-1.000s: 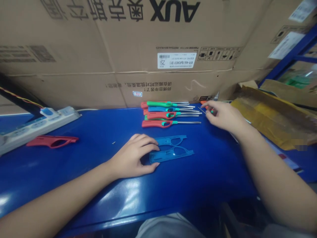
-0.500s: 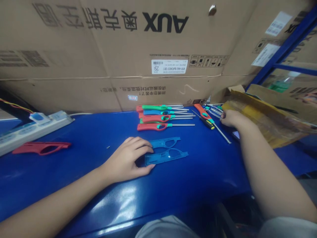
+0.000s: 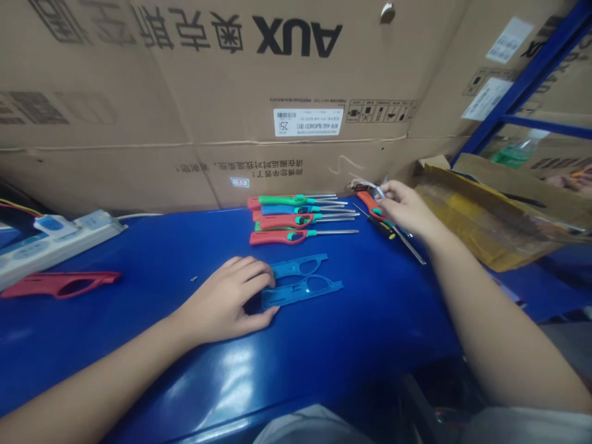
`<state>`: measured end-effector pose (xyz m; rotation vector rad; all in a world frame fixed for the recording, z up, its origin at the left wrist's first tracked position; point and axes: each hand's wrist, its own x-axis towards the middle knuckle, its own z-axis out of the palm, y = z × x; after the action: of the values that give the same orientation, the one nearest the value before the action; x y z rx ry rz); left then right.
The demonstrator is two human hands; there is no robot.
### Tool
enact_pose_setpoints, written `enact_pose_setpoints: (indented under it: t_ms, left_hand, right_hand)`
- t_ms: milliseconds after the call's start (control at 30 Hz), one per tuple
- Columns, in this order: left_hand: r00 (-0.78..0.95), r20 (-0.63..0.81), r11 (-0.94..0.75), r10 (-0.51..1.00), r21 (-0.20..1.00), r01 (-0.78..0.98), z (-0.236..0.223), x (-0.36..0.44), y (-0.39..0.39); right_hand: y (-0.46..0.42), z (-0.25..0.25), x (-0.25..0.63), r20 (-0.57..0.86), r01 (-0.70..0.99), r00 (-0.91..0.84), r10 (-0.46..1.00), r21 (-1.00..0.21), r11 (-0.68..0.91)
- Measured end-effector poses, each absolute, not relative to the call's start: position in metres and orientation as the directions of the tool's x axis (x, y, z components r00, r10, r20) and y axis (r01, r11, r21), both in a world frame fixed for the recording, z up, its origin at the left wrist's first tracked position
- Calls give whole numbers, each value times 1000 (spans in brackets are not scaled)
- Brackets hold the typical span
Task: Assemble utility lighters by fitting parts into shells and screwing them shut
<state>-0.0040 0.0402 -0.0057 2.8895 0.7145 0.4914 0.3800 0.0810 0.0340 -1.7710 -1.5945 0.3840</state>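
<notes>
On the table lie two blue plastic lighter casing halves side by side, the far half [image 3: 300,266] and the near half [image 3: 303,293]. My left hand [image 3: 231,299] is closed around the left end of the near half, thumb on its front edge and fingers at the back. Raised above the orange lighter [image 3: 369,200] and the black-and-yellow screwdriver [image 3: 383,228], my right hand [image 3: 407,206] pinches a thin pale wire-like part [image 3: 367,183]; its exact kind is unclear. Behind the casings, several assembled long lighters [image 3: 282,236] in red, green and blue lie stacked.
A red casing half [image 3: 62,283] rests at the left near a white power strip [image 3: 92,228]. Small metal pins [image 3: 193,279] lie by my left hand. A taped cardboard box [image 3: 490,228] stands at right, below a blue metal frame [image 3: 520,80]. Large cardboard [image 3: 185,111] walls the back.
My right hand has lifted up and to the left from beside the taped box, now with the thin wire-like part in its fingers. My left hand stays on the blue casing half.
</notes>
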Motion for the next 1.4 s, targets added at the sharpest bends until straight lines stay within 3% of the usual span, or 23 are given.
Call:
enact_pose_setpoints:
  t_ms: [167, 300, 400, 600, 800, 967, 1233, 1400]
  left_hand:
    - [852, 234, -880, 468, 209, 426, -2, -12, 48]
    - [855, 216, -878, 471, 210, 431, 1, -17, 52]
    - [858, 207, -878, 471, 208, 431, 3, -19, 53]
    - [798, 281, -846, 534, 199, 496, -3, -14, 47]
    - [721, 398, -823, 568, 301, 482, -10, -4, 38]
    - [705, 387, -792, 595, 434, 430, -17, -1, 37]
    - [664, 398, -752, 633, 520, 405, -15, 5, 38]
    - [691, 379, -759, 615, 523, 388, -16, 6, 36]
  right_hand:
    - [65, 29, 341, 123, 642, -118, 985, -748, 170]
    - [53, 26, 323, 94, 551, -415, 905, -765, 333]
    - [48, 20, 314, 58, 537, -526, 849, -751, 384]
    - [40, 9, 299, 139, 526, -542, 829, -713, 464]
    - [32, 6, 290, 216, 461, -540, 813, -733, 501]
    - [29, 7, 287, 211, 454, -556, 804, -733, 507]
    - [28, 12, 289, 226, 512, -648, 728, -579, 635]
    - [28, 13, 288, 211, 530, -656, 725, -554, 642]
